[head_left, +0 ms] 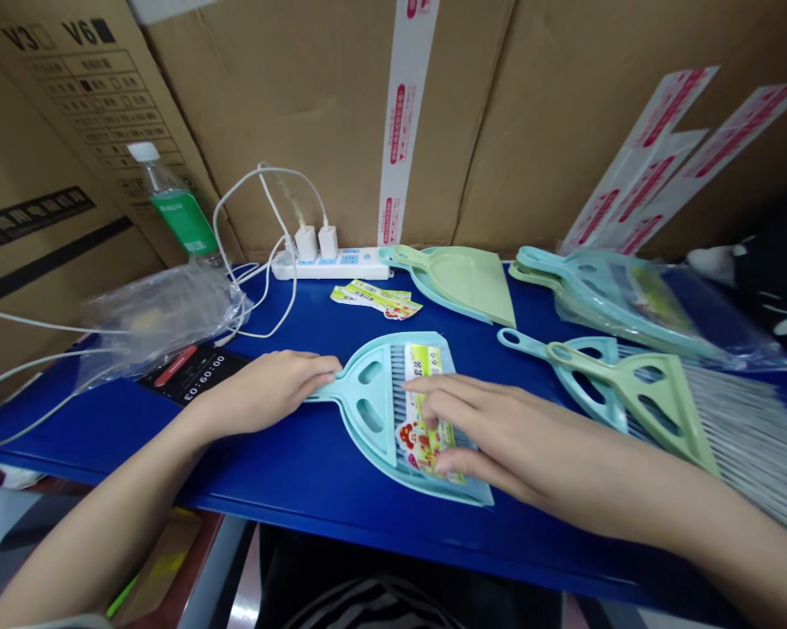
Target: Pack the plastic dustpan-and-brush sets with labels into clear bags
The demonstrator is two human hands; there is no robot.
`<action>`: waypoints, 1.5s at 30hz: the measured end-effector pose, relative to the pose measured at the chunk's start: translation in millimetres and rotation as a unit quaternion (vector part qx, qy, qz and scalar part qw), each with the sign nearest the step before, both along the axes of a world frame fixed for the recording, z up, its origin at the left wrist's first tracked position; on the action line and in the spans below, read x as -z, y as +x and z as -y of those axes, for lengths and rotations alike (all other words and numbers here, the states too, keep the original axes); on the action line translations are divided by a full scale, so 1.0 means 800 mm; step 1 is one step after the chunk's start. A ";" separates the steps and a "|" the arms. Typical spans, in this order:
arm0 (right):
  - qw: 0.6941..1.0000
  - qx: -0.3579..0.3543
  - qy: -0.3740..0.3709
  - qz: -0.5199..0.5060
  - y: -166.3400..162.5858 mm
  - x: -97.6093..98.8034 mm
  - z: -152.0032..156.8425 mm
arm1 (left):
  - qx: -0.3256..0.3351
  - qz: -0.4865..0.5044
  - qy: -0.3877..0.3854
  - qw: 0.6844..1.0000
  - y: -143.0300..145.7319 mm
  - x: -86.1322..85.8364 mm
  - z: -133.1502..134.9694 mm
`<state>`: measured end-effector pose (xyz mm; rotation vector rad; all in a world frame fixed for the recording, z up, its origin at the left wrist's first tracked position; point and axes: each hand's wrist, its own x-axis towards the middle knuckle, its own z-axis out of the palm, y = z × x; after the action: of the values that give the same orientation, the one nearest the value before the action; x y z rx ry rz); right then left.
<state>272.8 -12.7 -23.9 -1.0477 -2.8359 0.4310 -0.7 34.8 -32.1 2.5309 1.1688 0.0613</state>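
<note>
- Head camera view, looking down at a blue tabletop [301, 472] where two bare hands work on a teal dustpan [367, 411].
- The dustpan lies flat near the front edge, at the middle, with its handle pointing left. A brush with grey bristles [399, 384] is nested inside it.
- The left hand [268, 389] is loosely closed, its fingers curled around the end of the handle and pinning it.
- The right hand [491, 437] is open and flat, fingertips pressing a colourful paper label [425, 419] onto the bristles.
- The step in hand looks like seating the label on the set. Further handling would likely need the handle held steady and even finger pressure, so the label lies straight.
- Spare labels [376, 299] lie behind, beside a white power strip [331, 262] with two chargers plugged in.
- To the right are a green dustpan [465, 284], loose brushes [629, 393] and bagged sets [629, 297].
- To the left are a crumpled plastic bag [157, 314], a black timer [193, 374] and a water bottle [180, 214].
- Cardboard boxes [301, 105] wall in the back.
</note>
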 end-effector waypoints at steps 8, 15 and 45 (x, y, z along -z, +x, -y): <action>0.996 0.038 0.022 0.078 0.003 0.023 -0.016 | -0.006 -0.005 0.000 1.000 0.000 0.001 0.000; 0.998 0.037 -0.019 0.053 0.012 0.025 -0.016 | -0.004 -0.008 0.004 1.000 0.000 0.001 -0.001; 0.977 0.154 0.150 0.012 0.027 0.044 -0.062 | 0.049 0.048 -0.013 0.998 0.020 0.001 0.013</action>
<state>294.7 37.1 -58.9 -1.3921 -2.5790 -0.0367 14.9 24.5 -32.7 2.5284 1.0023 0.1425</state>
